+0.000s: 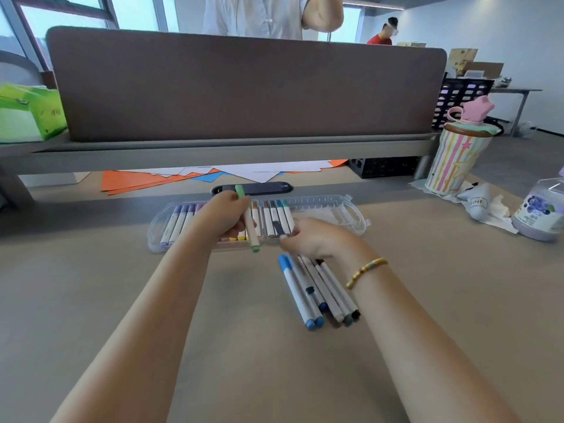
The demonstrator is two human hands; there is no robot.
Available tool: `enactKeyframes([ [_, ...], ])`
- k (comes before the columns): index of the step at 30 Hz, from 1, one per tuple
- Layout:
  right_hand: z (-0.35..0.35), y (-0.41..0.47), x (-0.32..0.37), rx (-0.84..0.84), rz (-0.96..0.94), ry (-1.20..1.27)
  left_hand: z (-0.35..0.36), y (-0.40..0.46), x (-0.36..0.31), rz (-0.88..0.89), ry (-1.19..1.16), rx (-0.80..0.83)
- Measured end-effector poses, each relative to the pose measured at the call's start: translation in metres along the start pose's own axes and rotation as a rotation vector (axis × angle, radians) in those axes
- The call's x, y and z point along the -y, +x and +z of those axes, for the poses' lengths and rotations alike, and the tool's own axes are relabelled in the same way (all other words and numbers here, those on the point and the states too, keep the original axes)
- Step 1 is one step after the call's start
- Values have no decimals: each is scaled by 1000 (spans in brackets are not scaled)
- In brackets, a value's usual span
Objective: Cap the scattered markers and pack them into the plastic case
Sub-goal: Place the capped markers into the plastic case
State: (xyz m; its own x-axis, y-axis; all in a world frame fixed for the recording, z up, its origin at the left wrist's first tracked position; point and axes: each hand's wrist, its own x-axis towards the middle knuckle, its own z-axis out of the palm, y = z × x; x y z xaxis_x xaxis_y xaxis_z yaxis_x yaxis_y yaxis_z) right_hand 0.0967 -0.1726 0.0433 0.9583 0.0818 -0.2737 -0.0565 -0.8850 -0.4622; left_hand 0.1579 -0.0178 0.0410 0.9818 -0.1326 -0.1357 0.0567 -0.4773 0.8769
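A clear plastic case [329, 206] lies open across the desk, its left and middle slots filled with several capped markers. My left hand [224, 216] holds a green-capped marker [251, 227] upright over the case's middle. My right hand [311, 236] sits at the case's front edge, pinching a dark-tipped marker [279, 228] among the packed ones. In front of that hand lies a bundle of several loose markers [317, 290] with blue, grey and black ends.
A striped tumbler with a pink star lid [457, 154] and a purple-labelled bottle [541, 209] stand at the right on crumpled tissue. Orange, blue and white paper sheets [189, 177] lie under the brown divider. A green box [29, 112] sits far left. A person stands behind the divider.
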Motion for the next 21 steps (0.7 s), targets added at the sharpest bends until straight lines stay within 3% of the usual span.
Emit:
enactKeyframes([
  [8,-38,34,-51,-150,152,436,44,57,-35,10,60,103],
  [15,-46,58,-65,-255,150,574,85,94,-36,9,199,91],
  [21,-47,74,-66,-268,159,608,95,102,-25,88,571,80],
])
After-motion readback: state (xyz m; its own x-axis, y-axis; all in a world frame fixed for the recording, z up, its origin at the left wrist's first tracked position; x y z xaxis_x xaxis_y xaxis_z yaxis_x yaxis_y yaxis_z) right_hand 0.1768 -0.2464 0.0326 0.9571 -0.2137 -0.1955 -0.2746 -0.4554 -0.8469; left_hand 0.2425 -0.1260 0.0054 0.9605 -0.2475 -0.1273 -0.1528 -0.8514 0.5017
